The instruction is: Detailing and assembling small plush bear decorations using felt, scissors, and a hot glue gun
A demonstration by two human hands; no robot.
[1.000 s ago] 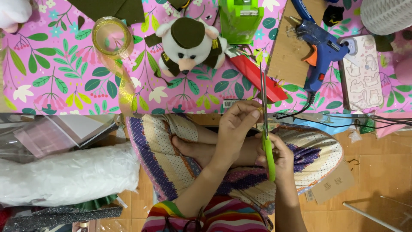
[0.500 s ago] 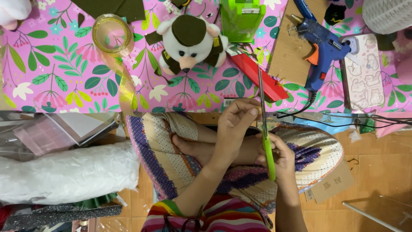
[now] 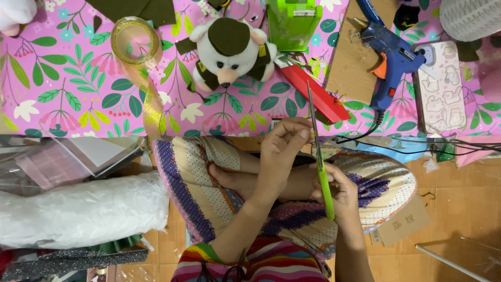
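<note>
While the right hand (image 3: pixel 339 190) grips the green handles of a pair of scissors (image 3: pixel 319 156), the blades stand nearly upright, pointing away from the person toward the flowered pink mat (image 3: pixel 68 78). Just beside the blades, the left hand (image 3: pixel 282 151) is raised with its fingertips pinched together close to the metal; whatever it pinches is too small to make out. Both hands hover over the person's crossed legs, which are covered in striped and dotted cloth (image 3: pixel 209 183), so the scissors sit above the lap at the near edge of the mat. Just beyond the blade tips lies a red flat case (image 3: pixel 313 91), and past that a green box (image 3: pixel 293 23) stands on the mat. A white stuffed toy in a dark cap (image 3: pixel 229 49) sits to the left of the case, with a roll of gold ribbon (image 3: pixel 134 42) farther left. A blue glue gun (image 3: pixel 389 57) rests on a brown board to the right, next to a phone in a pale case (image 3: pixel 443 86). A white padded bundle (image 3: pixel 78 209) lies on the floor at the person's left.
</note>
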